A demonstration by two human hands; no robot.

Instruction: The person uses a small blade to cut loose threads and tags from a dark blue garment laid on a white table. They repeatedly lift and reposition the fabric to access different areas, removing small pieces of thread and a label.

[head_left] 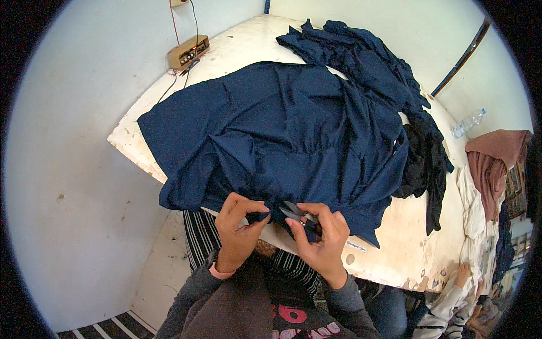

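Thumb [255,227] and forefinger [244,207] of the left hand [240,231] are brought together in a pinch, with a fold of the navy garment [293,118] caught at the tips. Small snips [292,211] are held in the right hand [324,237], gripped between thumb and bent fingers, blades pointed toward the pinched fold. Whether the blades are parted cannot be told; contact with the cloth is not clear either.

Just beyond the fingers, the garment is spread wide and wrinkled over a pale table [395,265], its near edge bunched at both hands. A paper strip [357,247] is seen on the table, right of the right-hand fingers. Below the left fingers, striped cloth [197,240] is seen; a pink band [221,272] is worn at that wrist.

Farther out, more navy cloth [361,56] is heaped beyond the garment, and black cloth [415,164] is bunched to the fingers' right. Farther right, a clear bottle [468,124], brown cloth [490,164] and white cloth [470,209] are seen, with a co-worker's hand [463,275] near the latter. Far beyond the left fingers, a brown box [189,52] with wires is placed by the wall [101,85].
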